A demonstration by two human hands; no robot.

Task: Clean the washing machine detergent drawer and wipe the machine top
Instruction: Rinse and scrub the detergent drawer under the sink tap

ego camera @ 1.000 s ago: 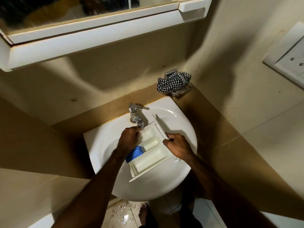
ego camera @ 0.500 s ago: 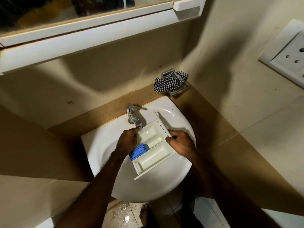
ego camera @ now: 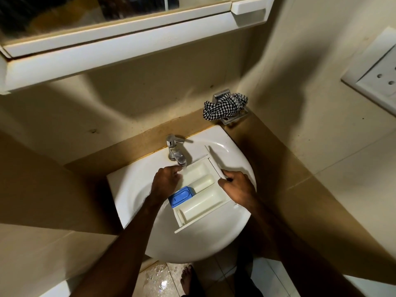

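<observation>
Both hands work over the sink [ego camera: 214,243], where the detergent drawer [ego camera: 201,194] lies slantwise across the basin under the tap [ego camera: 176,151]. The right hand [ego camera: 237,187] grips the drawer's front end with curled fingers, steadying it. The left hand [ego camera: 166,181] reaches in near the spout, fingers bent toward the back compartment; whether it pinches anything I cannot tell. Best to keep the drawer tilted so water drains, and rub each compartment, including around the blue insert [ego camera: 181,196]
</observation>
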